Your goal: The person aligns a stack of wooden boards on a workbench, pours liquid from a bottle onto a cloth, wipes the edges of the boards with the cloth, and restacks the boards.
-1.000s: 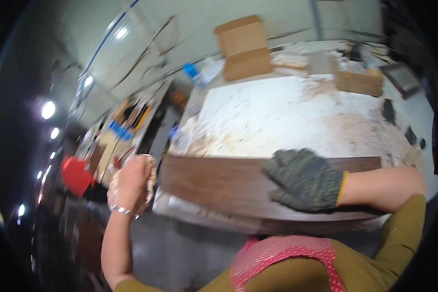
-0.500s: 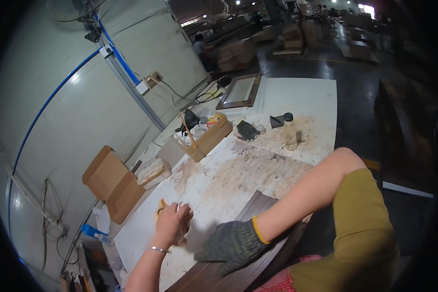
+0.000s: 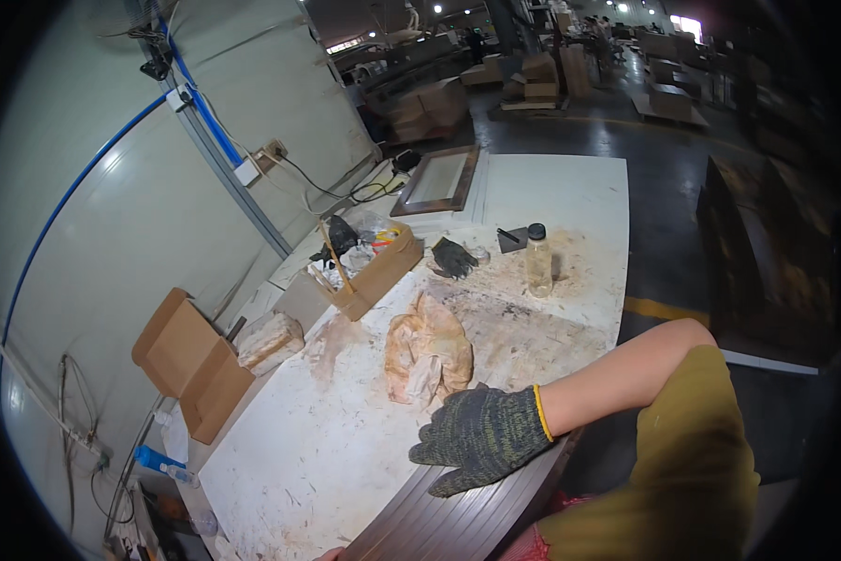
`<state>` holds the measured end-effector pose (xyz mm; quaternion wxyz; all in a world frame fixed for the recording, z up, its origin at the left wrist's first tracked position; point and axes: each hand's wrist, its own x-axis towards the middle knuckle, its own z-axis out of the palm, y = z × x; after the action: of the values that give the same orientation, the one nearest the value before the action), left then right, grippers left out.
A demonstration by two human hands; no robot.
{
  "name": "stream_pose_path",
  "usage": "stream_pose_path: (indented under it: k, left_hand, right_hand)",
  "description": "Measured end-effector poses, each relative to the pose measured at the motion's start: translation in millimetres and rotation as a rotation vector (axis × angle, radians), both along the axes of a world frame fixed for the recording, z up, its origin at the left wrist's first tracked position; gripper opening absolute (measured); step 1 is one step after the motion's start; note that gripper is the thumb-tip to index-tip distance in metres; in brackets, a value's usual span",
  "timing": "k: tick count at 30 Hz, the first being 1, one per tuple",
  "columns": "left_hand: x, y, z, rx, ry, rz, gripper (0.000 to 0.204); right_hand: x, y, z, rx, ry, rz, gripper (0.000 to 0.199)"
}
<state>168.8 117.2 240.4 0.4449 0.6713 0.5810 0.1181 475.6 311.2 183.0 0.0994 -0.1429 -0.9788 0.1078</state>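
Head view, gloved right hand (image 3: 484,437) spread flat on dark board (image 3: 449,524), stained rag (image 3: 427,355) just beyond

The person's right hand (image 3: 484,436) wears a knitted work glove of dark grey and greenish speckled yarn. The glove covers the whole hand and all fingers, and its cuff ends at the wrist with a thin yellow edge. Above the cuff the forearm is bare up to the elbow. The upper arm and shoulder are covered by a mustard yellow short sleeve of plain cloth. Below it shows a small part of a red and white patterned garment.
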Motion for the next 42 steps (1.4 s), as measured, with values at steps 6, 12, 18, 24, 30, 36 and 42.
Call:
stream_pose_path:
  k: [6, 12, 18, 24, 30, 36, 42]
  left_hand:
    - [16.1, -13.2, -4.3, 0.125, 0.262, 0.166, 0.059]
    - [15.0, -15.5, -11.0, 0.094, 0.205, 0.211, 0.064]
    - [15.4, -21.2, -13.2, 0.049, 0.185, 0.205, 0.068]
    - [15.3, -25.3, -12.5, 0.094, 0.224, 0.189, 0.072]
    - [6.6, -20.8, -23.3, 0.218, 0.275, 0.209, 0.056]
    - [-0.8, -20.2, -33.2, 0.254, 0.317, 0.209, 0.071]
    - [15.1, -18.7, -30.0, 0.258, 0.288, 0.342, 0.072]
  right_hand:
    - [14.3, 17.4, 6.1, -0.193, -0.005, 0.093, 0.074]
    - [69.7, 67.6, -11.8, -0.353, 0.235, -0.060, 0.048]
    - [71.7, 26.2, -24.4, -0.659, 0.266, -0.213, 0.074]
    - [72.0, 14.6, -16.4, -0.897, 0.258, -0.372, 0.092]
    - [76.6, 11.7, -14.8, -0.532, 0.117, -0.371, 0.099]
    - [79.7, 23.3, -18.3, -0.793, 0.116, -0.390, 0.087]
    - [69.6, 40.6, -21.1, -1.004, 0.193, -0.262, 0.076]
